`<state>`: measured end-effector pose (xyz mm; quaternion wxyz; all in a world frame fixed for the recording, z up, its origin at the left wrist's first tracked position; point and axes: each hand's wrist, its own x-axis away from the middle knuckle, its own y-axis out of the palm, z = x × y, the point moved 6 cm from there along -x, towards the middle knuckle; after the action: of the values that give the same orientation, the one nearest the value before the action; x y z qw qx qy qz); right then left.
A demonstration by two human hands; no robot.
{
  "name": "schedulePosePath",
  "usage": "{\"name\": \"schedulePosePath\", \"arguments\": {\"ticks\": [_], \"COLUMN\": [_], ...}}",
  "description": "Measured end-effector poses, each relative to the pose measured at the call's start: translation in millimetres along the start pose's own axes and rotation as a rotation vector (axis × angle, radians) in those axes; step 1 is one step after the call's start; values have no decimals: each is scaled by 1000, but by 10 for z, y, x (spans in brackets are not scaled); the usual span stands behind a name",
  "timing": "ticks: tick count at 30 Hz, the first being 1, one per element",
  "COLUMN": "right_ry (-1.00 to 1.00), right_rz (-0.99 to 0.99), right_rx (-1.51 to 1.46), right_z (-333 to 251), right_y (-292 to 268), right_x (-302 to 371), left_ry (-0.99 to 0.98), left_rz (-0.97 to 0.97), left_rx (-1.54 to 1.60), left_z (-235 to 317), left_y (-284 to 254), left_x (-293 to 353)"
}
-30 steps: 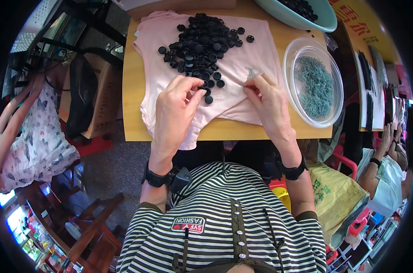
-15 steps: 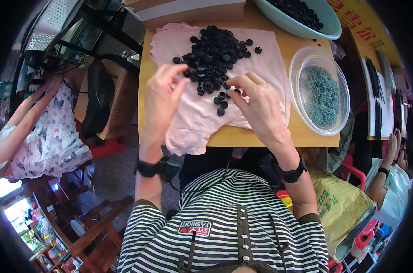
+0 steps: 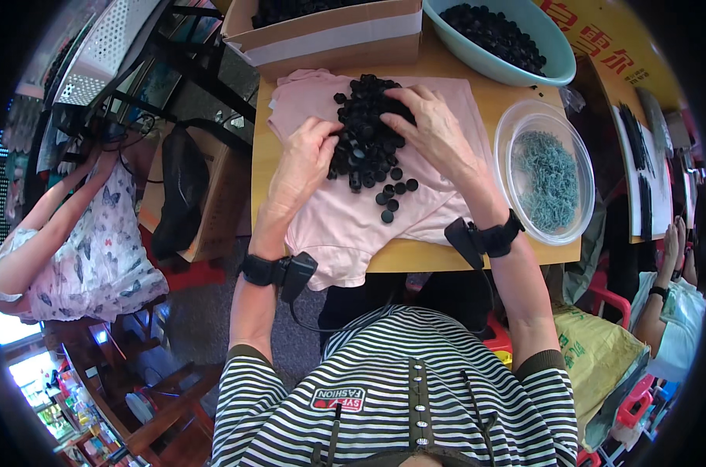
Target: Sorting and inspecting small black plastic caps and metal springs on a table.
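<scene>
A heap of small round black plastic caps (image 3: pixel 366 144) lies on a pink cloth (image 3: pixel 322 233), which looks like a garment, on the table. My left hand (image 3: pixel 300 165) is at the heap's left edge, its fingers curled close to the thumb; whatever may be between them is hidden. On the far right side of the heap my right hand (image 3: pixel 434 128) rests against the caps, thumb and fingers apart in a curve. Several loose caps (image 3: pixel 389 204) lie nearer me, below the heap. Black bands with small boxes circle both my wrists.
A cardboard box (image 3: pixel 329 43) with black pieces stands at the back. Right of it is a pale green basin (image 3: pixel 477 66) of black caps. A clear round tub (image 3: pixel 507 167) holds small grey-green pieces. Other people sit left and right; a yellow sack (image 3: pixel 594 358) is at lower right.
Both hands have moved farther away, onto the two sides of the heap. The heap now looks narrower. The view has shifted, showing more of the box.
</scene>
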<state>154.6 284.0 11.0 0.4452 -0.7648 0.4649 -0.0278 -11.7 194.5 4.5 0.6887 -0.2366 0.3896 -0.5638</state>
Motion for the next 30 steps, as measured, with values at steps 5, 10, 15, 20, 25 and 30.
{"name": "schedulePosePath", "arguments": {"ticks": [5,10,15,20,25,30], "right_ry": [28,24,24,137,128,209], "right_rz": [-69,-126,-196,94,130,-2], "right_rx": [-44,-94,-95,99,96,74], "right_z": [-151,-264,-265,128,337,425], "right_y": [-48,-45,-152,-270,-15,177], "right_x": [131,321,296,65,-170,-273], "left_ry": [-83,-73,65,135,98,63], "left_rz": [-111,-152,-63,-40,-94,-132], "left_rx": [207,242,-39,-188,-153,74], "left_z": [158,156,132,4,-101,-171], "left_y": [37,8,-190,70,334,395], "left_x": [122,137,-362,-932,-996,-977]}}
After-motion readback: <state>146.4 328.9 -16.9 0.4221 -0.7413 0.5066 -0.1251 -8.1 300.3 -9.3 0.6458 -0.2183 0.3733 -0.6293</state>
